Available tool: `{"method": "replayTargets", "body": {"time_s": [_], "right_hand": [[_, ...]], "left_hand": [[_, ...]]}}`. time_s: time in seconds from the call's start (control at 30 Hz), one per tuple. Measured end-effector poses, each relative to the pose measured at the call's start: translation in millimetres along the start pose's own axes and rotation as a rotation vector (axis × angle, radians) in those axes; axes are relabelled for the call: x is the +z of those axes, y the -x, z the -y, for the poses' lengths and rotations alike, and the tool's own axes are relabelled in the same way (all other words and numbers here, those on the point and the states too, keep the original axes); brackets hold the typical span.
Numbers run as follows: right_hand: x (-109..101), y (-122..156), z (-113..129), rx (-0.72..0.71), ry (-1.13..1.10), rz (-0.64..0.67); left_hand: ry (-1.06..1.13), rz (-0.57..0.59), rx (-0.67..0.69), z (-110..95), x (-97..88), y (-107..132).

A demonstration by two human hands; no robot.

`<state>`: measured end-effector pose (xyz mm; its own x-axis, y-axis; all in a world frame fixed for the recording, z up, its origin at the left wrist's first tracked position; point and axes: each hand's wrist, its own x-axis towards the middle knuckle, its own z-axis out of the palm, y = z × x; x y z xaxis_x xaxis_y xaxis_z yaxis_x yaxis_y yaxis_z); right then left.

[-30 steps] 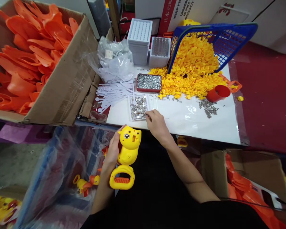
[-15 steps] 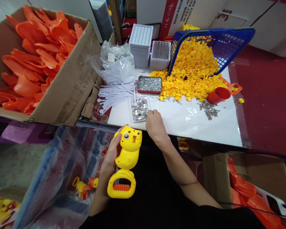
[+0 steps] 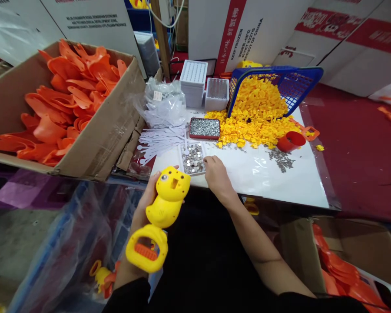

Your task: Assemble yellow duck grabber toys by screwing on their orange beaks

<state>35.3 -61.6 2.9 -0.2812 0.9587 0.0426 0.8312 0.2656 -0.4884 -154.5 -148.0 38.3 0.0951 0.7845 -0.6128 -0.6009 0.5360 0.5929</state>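
Observation:
My left hand [image 3: 145, 204] grips a yellow duck-shaped toy [image 3: 161, 208] with a ring handle and orange trigger, held above my lap near the table's front edge. My right hand [image 3: 217, 175] rests on the white table sheet [image 3: 267, 174], its fingers curled at the right edge of a small clear tray of silver discs [image 3: 193, 158]. What the fingertips pinch, if anything, is too small to see. Just behind that tray sits a red-rimmed tray of small metal parts [image 3: 205, 128].
A cardboard box of orange plastic parts [image 3: 61, 104] stands at the left. A tipped blue basket [image 3: 280, 84] spills yellow pieces [image 3: 257, 113] onto the table. White strips [image 3: 163, 137], a red cup [image 3: 288, 141], loose screws [image 3: 282, 158], white stacked trays [image 3: 193, 82] and a plastic bag [image 3: 164, 102] lie behind.
The view has tilted upward. My left hand has swung the yellow toy's handle down and to the left. My right hand stays at the disc tray.

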Motion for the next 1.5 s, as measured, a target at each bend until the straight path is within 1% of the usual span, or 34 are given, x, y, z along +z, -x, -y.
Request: {"method": "replayTargets", "body": {"time_s": [0.03,0.1,0.17,0.27,0.33,0.4,0.47,0.53,0.63,0.7,0.83,1.03,1.2,1.27,1.4,1.47,1.5], "right_hand": [[-2,-3,-5,-0.004,-0.022,-0.016],[-5,-9,-12,-0.007,-0.060,-0.048],[-6,-13,-16,-0.008,-0.089,-0.067],[-1,-12,-15,-0.022,-0.107,-0.070],[2,-9,-11,-0.029,-0.090,-0.062],[2,-7,-4,-0.030,-0.053,-0.048],[0,-10,3,-0.034,-0.010,-0.027],[-4,-18,12,-0.050,0.030,-0.002],[-8,-36,27,-0.092,0.088,0.049],[-6,-47,35,-0.120,0.127,0.090],[0,-55,46,-0.154,0.200,0.134],[-1,-54,49,-0.149,0.261,0.117],[-4,-58,59,-0.077,0.276,0.031],[0,-62,67,-0.082,0.264,0.003],[16,-71,79,-0.183,0.206,0.019],[19,-70,74,-0.216,0.173,0.026],[19,-66,67,-0.224,0.155,0.020]], "left_hand": [[0.005,0.008,-0.024,-11,2.3,-8],[-0.003,-0.015,-0.049,-30,7.3,-26],[-0.032,-0.054,-0.042,-45,11.2,-44],[-0.085,-0.092,-0.028,-57,12.0,-61],[-0.098,-0.060,-0.020,-62,8.0,-65],[-0.074,0.005,-0.010,-64,1.3,-67],[-0.024,0.059,0.002,-65,-5.8,-67],[0.031,0.085,0.030,-63,-10.8,-67],[0.080,0.084,0.061,-58,-12.9,-66],[0.098,0.069,0.063,-55,-12.5,-65],[0.111,0.059,0.031,-54,-15.1,-67],[0.109,0.070,-0.009,-54,-22.6,-73],[0.156,0.047,0.012,-52,-20.3,-71],[0.171,0.038,0.038,-51,-20.2,-69],[0.226,-0.008,0.152,-47,-23.3,-62],[0.249,-0.028,0.207,-43,-26.2,-55],[0.254,-0.031,0.225,-41,-27.8,-51]]}}
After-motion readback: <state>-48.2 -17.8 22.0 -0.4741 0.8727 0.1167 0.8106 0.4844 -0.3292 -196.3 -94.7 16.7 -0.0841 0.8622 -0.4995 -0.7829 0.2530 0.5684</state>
